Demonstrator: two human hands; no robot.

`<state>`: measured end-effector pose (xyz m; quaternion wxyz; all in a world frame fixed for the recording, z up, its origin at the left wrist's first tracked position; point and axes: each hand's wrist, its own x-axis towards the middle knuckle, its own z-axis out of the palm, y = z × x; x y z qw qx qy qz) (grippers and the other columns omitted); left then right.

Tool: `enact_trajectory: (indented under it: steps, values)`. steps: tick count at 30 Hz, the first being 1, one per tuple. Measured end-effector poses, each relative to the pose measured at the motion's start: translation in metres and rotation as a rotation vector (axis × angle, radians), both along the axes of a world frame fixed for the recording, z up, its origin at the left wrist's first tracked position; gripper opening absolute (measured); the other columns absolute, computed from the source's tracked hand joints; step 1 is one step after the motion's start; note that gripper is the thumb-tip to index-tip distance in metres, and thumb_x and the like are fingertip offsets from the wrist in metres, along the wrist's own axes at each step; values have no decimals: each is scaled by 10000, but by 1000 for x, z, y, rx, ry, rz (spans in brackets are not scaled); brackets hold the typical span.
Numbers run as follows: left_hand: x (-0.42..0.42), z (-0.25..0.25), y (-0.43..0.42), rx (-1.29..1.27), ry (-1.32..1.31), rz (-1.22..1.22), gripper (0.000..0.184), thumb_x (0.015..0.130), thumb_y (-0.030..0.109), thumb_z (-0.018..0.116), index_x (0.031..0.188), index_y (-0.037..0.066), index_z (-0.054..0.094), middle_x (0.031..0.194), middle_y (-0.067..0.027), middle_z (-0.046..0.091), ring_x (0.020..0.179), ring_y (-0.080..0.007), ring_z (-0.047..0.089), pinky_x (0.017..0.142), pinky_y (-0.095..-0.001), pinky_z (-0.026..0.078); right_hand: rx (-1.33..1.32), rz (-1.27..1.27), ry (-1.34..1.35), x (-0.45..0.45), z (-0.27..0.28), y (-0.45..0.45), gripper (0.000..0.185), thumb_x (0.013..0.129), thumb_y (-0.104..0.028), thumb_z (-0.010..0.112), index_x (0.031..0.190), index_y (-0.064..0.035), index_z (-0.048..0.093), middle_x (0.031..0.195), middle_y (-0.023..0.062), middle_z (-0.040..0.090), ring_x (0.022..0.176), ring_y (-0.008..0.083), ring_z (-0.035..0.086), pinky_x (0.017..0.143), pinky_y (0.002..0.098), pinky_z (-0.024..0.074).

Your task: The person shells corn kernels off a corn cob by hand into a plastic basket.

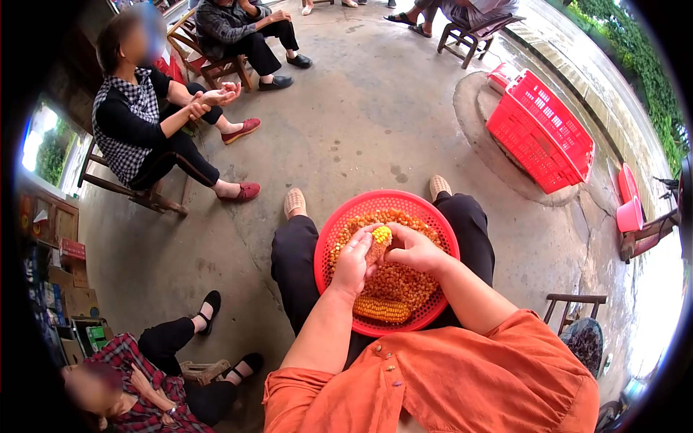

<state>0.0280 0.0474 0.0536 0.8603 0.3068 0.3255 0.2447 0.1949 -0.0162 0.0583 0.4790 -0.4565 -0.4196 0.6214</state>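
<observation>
A round red basket (pixel 449 238) with a perforated rim rests on my lap, holding many loose corn kernels (pixel 404 283). Near its front edge lies an ear of corn (pixel 381 309) covered in kernels. Above the loose kernels, my left hand (pixel 354 261) is wrapped round a corn cob (pixel 377 249), mostly stripped, with yellow kernels at its top end. My right hand (pixel 413 249) is closed at the cob's other side, thumb and fingers against it. The fingertips are partly hidden behind the cob.
Large red crates (pixel 541 133) stand at the right, near a pink basin (pixel 629 215). A seated person (pixel 130 130) is at the left, another (pixel 162 382) at the lower left, and others sit at the top. A chair (pixel 576 299) stands at the lower right.
</observation>
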Motion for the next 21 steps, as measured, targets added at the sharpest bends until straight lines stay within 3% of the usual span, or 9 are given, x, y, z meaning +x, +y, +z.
enact_trajectory:
  steps: [5,9,12,21]
  values:
    - [-2,-2,0,-17,5,20,325,1045,225,369,1277,92,554,950,-31,651,594,-84,563,420,-190,378,-66,73,70,2,2,1,474,857,-10,603,1314,-2,476,1188,76,599,1111,152,580,977,298,453]
    - [1,-1,0,-102,-6,60,327,1045,233,368,1279,106,556,972,-16,662,626,-93,596,417,-194,377,29,65,-168,6,-7,0,520,912,-188,677,1355,-7,475,1280,91,573,1223,177,513,1066,341,387]
    - [-3,-5,2,-113,-21,32,315,1047,233,366,1266,106,553,929,-26,657,626,-105,591,431,-208,381,-52,75,-25,4,0,1,484,936,-211,669,1336,-5,490,1256,68,581,1182,143,526,1023,311,417]
    - [-3,-4,-1,-57,10,27,326,1043,248,371,1273,103,551,889,-13,639,621,-100,569,431,-206,352,-45,-3,-106,-1,0,-2,417,958,-219,649,1302,-22,521,1142,30,611,1066,109,560,941,282,456]
